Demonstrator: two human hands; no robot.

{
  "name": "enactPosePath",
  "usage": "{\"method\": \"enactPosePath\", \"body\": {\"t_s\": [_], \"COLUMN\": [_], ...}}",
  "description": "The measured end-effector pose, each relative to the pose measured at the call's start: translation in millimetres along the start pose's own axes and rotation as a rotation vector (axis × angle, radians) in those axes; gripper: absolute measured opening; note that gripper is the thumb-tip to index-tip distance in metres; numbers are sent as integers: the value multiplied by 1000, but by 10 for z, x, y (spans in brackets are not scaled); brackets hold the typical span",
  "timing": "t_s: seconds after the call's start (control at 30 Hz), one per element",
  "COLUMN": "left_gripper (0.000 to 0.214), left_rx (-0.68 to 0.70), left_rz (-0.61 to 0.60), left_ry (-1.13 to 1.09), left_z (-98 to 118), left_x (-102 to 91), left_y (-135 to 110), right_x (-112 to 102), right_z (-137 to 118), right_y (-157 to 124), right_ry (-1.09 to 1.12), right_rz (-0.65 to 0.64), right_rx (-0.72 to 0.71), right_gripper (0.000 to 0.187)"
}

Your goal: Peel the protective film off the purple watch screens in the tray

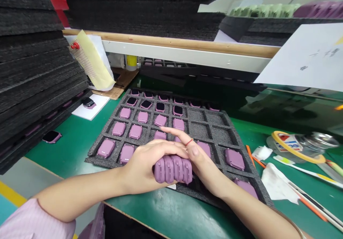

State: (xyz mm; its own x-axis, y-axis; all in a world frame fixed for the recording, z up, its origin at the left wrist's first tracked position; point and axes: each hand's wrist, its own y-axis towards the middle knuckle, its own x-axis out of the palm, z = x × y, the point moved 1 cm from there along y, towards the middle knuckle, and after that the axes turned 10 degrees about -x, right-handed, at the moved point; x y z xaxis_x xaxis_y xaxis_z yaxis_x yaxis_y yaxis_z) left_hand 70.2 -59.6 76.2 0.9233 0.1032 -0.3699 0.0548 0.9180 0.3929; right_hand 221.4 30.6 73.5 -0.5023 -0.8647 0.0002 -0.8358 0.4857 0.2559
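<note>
On the green bench mat (75, 142), the left hand (144, 165) and right hand (203, 162) clasp a row of mauve smartwatch cases (173, 169) between them — just over a dark foam tray (197, 130) — with stacked foam sheets (32, 71) alongside.

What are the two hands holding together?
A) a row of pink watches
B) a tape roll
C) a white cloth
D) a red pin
A. The left hand and the right hand press the row of pink watches between them.
</note>
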Motion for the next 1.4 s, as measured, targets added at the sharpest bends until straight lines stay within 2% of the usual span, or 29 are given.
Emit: {"method": "enactPosePath", "body": {"t_s": [0.1, 0.23, 0.3, 0.37, 0.43, 0.5, 0.53, 0.6, 0.7, 0.8, 0.93, 1.0, 1.1, 1.2, 1.3, 1.4], "left_gripper": [36, 41, 56, 85, 116, 124, 117, 89, 62, 57, 54, 52, 45, 44, 50, 54], "left_rx": [-110, -63, -71, -156, -324, -515, -602, -724, -819, -835, -816, -830, -873, -865, -815, -774], "left_rz": [-22, -12, 21, 40, 0, -86, -118, -140, -133, -166, -161, -130, -101, -154, -236, -303], "left_ry": [-11, -48, -53, -105, -272, -546, -687, -892, -1046, -1192, -1279, -1290, -1299, -1296, -1277, -1274], "left_z": [6, -25, -44, -48, -34, -13, -5, -2, -34, -62, -66, -67, -83, -102, -109, -99], "left_x": [0, 20, 31, 39, 50, 71, 85, 111, 131, 111, 60, 51, 57, 74, 88, 86], "left_y": [-11, -33, -44, -48, -39, -16, -2, 28, 52, 48, 25, 15, 5, 3, 0, -6], "right_x": [18, 77, 109, 126, 122, 107, 101, 98, 86, 39, -25, -33, -31, -28, -30, -34], "right_z": [-33, -60, -81, -107, -130, -137, -133, -115, -119, -213, -376, -413, -417, -415, -444, -479], "right_y": [-5, 10, 8, -1, -10, -10, -7, 2, 7, -5, -10, 1, 19, 22, -8, -60], "right_ry": [-7, -191, -232, -264, -359, -505, -579, -714, -813, -735, -663, -673, -650, -638, -603, -465], "right_rz": [-31, 55, 92, 114, 144, 147, 115, 7, -72, 16, 102, 92, 115, 165, 322, 511], "right_rx": [-28, -74, -139, -205, -268, -357, -404, -477, -489, -450, -466, -469, -471, -517, -616, -669], "right_gripper": [88, 100, 101, 104, 109, 108, 105, 94, 86, 76, 26, 16, 11, 8, 10, 13]}}
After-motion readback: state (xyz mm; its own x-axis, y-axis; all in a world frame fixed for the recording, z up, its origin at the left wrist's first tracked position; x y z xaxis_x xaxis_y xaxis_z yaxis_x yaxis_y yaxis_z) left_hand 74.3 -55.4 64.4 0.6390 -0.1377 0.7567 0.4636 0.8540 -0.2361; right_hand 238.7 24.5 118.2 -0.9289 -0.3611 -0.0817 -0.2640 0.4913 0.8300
